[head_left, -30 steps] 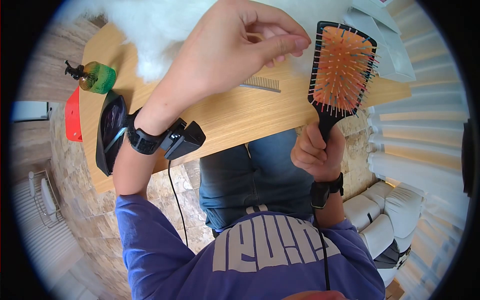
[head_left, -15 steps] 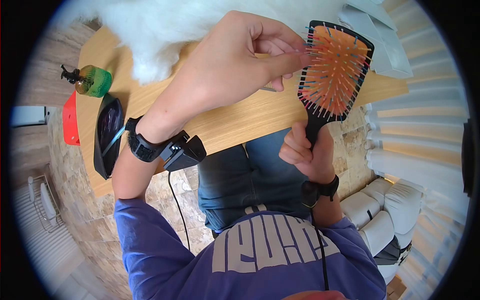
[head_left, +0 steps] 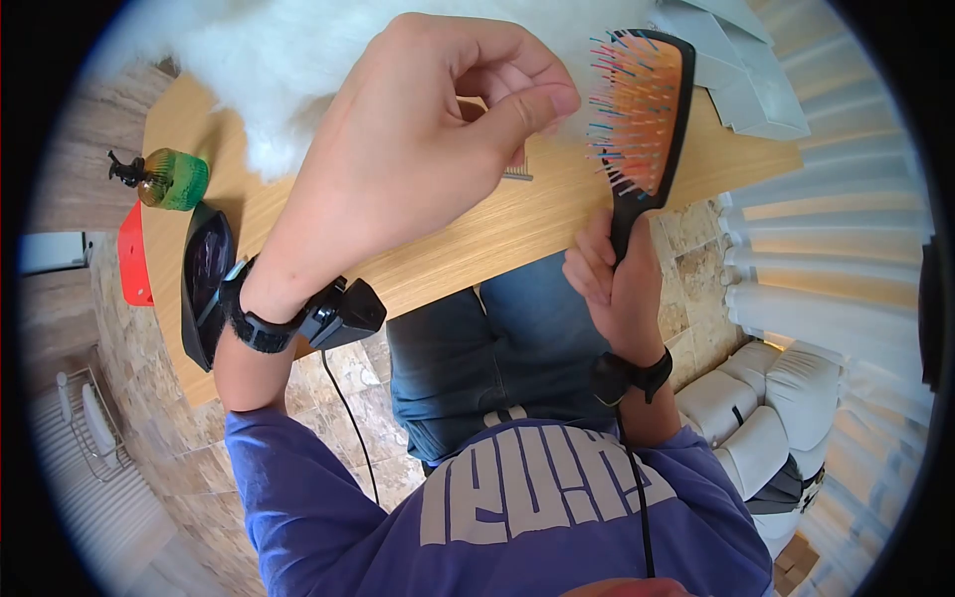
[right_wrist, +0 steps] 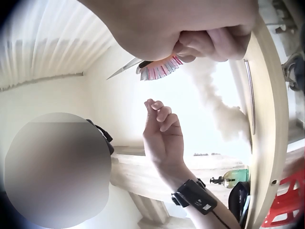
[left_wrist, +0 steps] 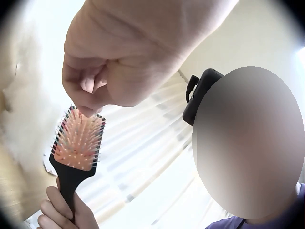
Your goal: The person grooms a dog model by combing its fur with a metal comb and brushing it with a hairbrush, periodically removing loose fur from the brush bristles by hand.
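Observation:
In the head view the right hand (head_left: 622,279) grips the black handle of a paddle brush (head_left: 642,119), held upright above the table edge, its orange pad and coloured bristles turned toward the left hand (head_left: 408,139). The left hand's fingers are curled, thumb and index tips together just left of the bristles; no object shows between them, though fine hair would be too small to tell. The left wrist view shows those fingertips in front of the brush top (left_wrist: 78,138). White fur (head_left: 288,70) lies behind the left hand. A metal comb (head_left: 517,169) is partly hidden by that hand.
On the wooden table (head_left: 468,244) a green pump bottle (head_left: 174,179) and a dark case (head_left: 207,279) stand at the left, beside a red object (head_left: 134,259). A pale box (head_left: 751,80) is at the back right, near curtains (head_left: 826,239).
The left fingertips have come away from the bristles they overlapped half a second ago, moving left. The brush has turned so its pad faces further left, and the right hand still grips it.

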The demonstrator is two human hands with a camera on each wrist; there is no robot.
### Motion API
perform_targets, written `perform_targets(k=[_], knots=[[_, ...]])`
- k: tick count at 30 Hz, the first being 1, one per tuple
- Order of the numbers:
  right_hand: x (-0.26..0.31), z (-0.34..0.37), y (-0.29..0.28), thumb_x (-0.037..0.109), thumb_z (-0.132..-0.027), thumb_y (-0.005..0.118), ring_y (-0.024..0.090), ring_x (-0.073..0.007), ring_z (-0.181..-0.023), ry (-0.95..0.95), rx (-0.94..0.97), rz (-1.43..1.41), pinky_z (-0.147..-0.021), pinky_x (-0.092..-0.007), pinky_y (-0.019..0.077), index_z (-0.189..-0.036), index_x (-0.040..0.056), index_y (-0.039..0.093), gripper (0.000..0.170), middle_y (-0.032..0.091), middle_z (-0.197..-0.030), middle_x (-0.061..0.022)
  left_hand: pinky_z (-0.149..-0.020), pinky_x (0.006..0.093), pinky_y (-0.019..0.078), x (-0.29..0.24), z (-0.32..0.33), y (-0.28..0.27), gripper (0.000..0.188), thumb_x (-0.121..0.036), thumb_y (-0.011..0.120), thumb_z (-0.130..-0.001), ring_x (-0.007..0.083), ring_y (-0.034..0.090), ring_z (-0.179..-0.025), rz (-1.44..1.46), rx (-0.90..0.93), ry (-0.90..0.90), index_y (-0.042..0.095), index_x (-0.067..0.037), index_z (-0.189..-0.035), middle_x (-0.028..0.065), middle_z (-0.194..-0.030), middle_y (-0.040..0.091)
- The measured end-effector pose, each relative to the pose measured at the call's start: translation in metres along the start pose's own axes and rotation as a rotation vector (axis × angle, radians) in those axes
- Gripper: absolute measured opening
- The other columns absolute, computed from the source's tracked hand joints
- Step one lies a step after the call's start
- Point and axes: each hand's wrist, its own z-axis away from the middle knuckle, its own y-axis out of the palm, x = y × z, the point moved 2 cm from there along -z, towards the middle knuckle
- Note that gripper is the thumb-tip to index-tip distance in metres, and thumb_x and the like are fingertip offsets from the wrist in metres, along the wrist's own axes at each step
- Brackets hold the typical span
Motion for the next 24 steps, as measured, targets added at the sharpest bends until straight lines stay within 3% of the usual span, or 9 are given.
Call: perform_targets(k=[2,8,16,24], knots=[[0.001,-0.002,0.000,0.040,-0.110,0.028,0.023,-0.0071,-0.042,-0.064,-0.094,0.106,-0.042,-0.0249,0.0210,-0.068,0.0116,0.036,0.051,0.026,-0.053,0.0042,-0.051,0.0188,0.0423,0.013,0.001,0.008,0.013,-0.008,0.065,-0.096,0.0047,0.057,-0.061,-0.085,-0.080,0.213,0.069,0.004,-0.102,0.0042,-0.079,0.068],[0.000,-0.001,0.001,0.041,-0.110,0.031,0.030,-0.0061,-0.042,-0.248,-0.160,0.304,-0.042,-0.0243,0.0222,-0.065,0.0113,0.038,0.055,0.031,-0.052,0.0045,-0.057,0.0199,0.0481,0.026,-0.001,0.020,0.016,-0.005,0.065,-0.096,0.0067,0.061,-0.064,-0.008,0.027,0.176,0.070,0.005,-0.107,0.0052,-0.080,0.068],[0.001,0.002,-0.002,0.040,-0.109,0.037,0.032,-0.0023,-0.046,-0.494,-0.412,0.621,-0.044,-0.0224,0.0224,-0.061,0.0070,0.043,0.059,0.037,-0.052,0.0050,-0.060,0.0190,0.0487,0.031,0.000,0.032,0.019,-0.005,0.072,-0.091,0.0044,0.062,-0.070,0.054,0.015,0.196,0.070,0.006,-0.107,0.0035,-0.082,0.070],[-0.007,0.006,-0.003,0.036,-0.109,0.039,0.033,-0.0014,-0.048,-0.475,-0.411,0.592,-0.045,-0.0224,0.0227,-0.060,0.0057,0.044,0.058,0.039,-0.052,0.0049,-0.056,0.0174,0.0446,0.031,-0.003,0.032,0.012,-0.006,0.073,-0.091,0.0022,0.059,-0.066,0.010,0.039,0.137,0.068,0.005,-0.095,0.0025,-0.078,0.069]])
